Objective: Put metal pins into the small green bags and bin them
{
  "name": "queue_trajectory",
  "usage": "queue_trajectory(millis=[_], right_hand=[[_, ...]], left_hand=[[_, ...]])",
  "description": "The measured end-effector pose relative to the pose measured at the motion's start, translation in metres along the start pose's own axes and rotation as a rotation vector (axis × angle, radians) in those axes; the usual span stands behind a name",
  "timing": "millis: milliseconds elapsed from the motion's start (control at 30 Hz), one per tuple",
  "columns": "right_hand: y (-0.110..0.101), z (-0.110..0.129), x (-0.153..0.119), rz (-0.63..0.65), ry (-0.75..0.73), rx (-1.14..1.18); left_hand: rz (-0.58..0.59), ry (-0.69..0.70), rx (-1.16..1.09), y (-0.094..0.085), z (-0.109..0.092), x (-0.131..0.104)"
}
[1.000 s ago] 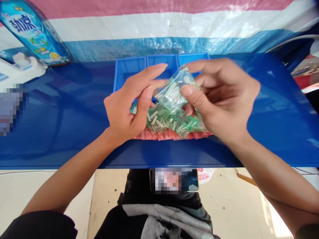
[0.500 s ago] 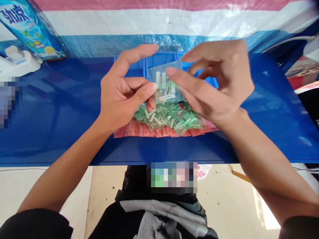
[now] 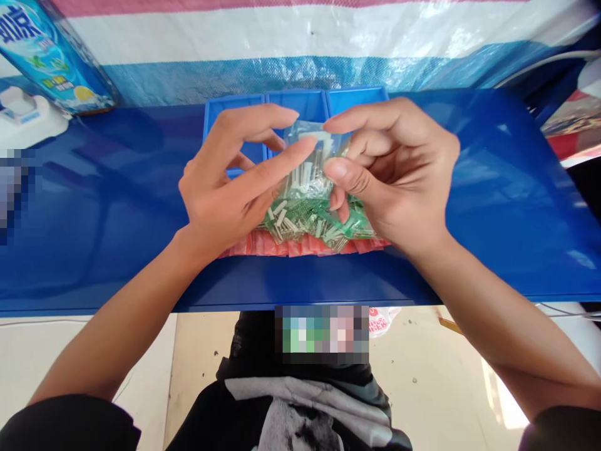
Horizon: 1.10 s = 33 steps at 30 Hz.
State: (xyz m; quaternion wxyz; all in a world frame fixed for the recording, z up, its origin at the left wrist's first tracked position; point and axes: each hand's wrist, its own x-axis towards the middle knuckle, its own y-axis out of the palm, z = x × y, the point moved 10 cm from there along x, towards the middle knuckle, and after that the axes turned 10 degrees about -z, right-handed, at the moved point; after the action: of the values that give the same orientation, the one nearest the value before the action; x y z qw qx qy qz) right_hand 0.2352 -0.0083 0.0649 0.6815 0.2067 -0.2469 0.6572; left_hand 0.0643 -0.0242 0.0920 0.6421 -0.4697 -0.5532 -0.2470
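Observation:
A small clear plastic bag (image 3: 307, 178) with white plugs and thin metal screws inside is held up between my hands, above the table. My right hand (image 3: 404, 169) pinches its right side with the thumb in front, the other fingers curled. My left hand (image 3: 230, 169) is at its left side, thumb lying across the upper front, index finger near the top edge; its other fingers are partly hidden behind. Just below lies a pile of filled bags (image 3: 300, 222) with green marking, white plugs and screws. Under them is a row of flat bags with red edges (image 3: 270, 244).
Blue compartment trays (image 3: 235, 105) stand behind my hands on the blue table (image 3: 117, 219). A blue detergent bottle (image 3: 61, 69) and a white power strip (image 3: 35, 122) are at the back left. A striped tarp (image 3: 211, 37) hangs behind.
My left thumb has moved from the bag's left edge onto its upper front. The right thumb has shifted down to the bag's right side. The bag now hangs more upright.

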Motion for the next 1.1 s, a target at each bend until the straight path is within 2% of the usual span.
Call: queue_trajectory(millis=[67,100,200,267,333,433,500,533,633,700,767,867,1000,1100], right_hand=[[0.003,0.002,-0.001,0.029,0.018,0.037],[0.001,0.005,-0.001,0.016,0.000,0.013],[-0.009,0.028,0.002,-0.059,-0.224,-0.240],[-0.008,0.041,0.003,-0.051,-0.374,-0.445],[-0.003,0.042,0.003,0.005,-0.406,-0.563],[-0.001,0.050,0.000,0.000,-0.509,-0.587],[-0.003,0.055,-0.003,-0.025,-0.605,-0.564],[-0.007,0.051,0.000,-0.043,-0.594,-0.558],[-0.041,0.019,0.020,-0.161,-0.374,-0.584],[-0.065,-0.001,0.032,-0.212,-0.307,-0.647],[-0.072,-0.024,0.041,-0.097,-0.278,-0.803],[-0.079,-0.050,0.046,0.036,-0.270,-0.900],[-0.080,-0.056,0.044,0.060,-0.253,-0.854],[-0.065,-0.064,0.036,0.190,-0.147,-0.988]], left_hand=[[-0.098,0.020,-0.024,-0.006,-0.002,0.001],[-0.134,-0.027,-0.058,-0.008,0.002,0.002],[-0.176,-0.366,-0.302,-0.004,0.028,0.000],[-0.118,-0.571,-0.525,0.009,0.039,-0.006],[-0.028,-0.679,-0.678,0.021,0.040,-0.011],[0.097,-0.790,-0.754,0.033,0.039,-0.020],[0.085,-0.751,-0.726,0.031,0.038,-0.019],[0.060,-0.727,-0.670,0.028,0.040,-0.018],[-0.033,-0.655,-0.410,0.013,0.051,-0.015],[-0.020,-0.577,-0.281,0.009,0.056,-0.012],[0.086,-0.458,-0.166,0.014,0.058,-0.011],[0.306,-0.299,-0.039,0.030,0.059,-0.019],[0.431,-0.263,-0.031,0.039,0.059,-0.029],[0.490,-0.275,-0.005,0.043,0.059,-0.033]])
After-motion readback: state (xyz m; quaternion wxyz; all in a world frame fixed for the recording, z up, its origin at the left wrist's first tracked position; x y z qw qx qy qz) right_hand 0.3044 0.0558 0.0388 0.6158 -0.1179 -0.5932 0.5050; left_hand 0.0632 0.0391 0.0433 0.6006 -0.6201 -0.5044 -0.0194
